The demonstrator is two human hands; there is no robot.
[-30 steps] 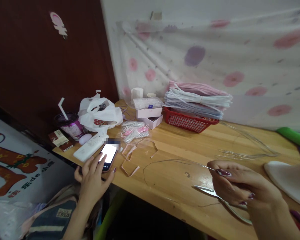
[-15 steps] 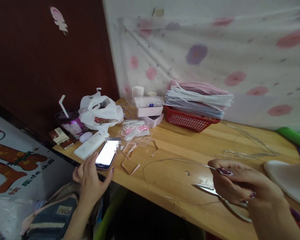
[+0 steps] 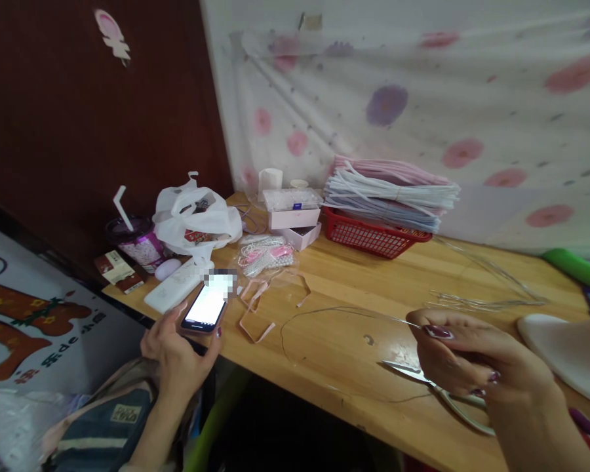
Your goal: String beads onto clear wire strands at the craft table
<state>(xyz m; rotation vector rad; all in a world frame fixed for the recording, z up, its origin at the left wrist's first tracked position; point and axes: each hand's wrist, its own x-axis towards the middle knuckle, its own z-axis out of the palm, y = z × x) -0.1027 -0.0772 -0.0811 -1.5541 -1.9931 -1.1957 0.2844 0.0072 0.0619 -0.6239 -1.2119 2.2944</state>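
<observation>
A phone point(image 3: 207, 305) with a lit white screen lies at the table's front edge, its near end between the thumb and fingers of my left hand point(image 3: 179, 351). My right hand point(image 3: 467, 357) pinches the end of a thin wire point(image 3: 344, 309) between thumb and forefinger. From there the wire runs left in a wide loop over the wood and comes back under the hand. Below my right hand lies a pair of scissors point(image 3: 407, 371), blades pointing left, the handles partly covered by the hand.
Pink ribbon point(image 3: 256, 333) and bagged beads point(image 3: 268, 257) lie mid-table. Behind are small boxes point(image 3: 294, 218) and a red basket point(image 3: 373, 237) topped with fuzzy stems point(image 3: 398, 190). At left stand a white bag point(image 3: 216, 226), a cup point(image 3: 140, 246) and a white case point(image 3: 174, 286). More wires point(image 3: 486, 301) lie right.
My left hand and the phone's near end have shifted slightly left and down. My right hand keeps its pinch on the wire, almost unmoved.
</observation>
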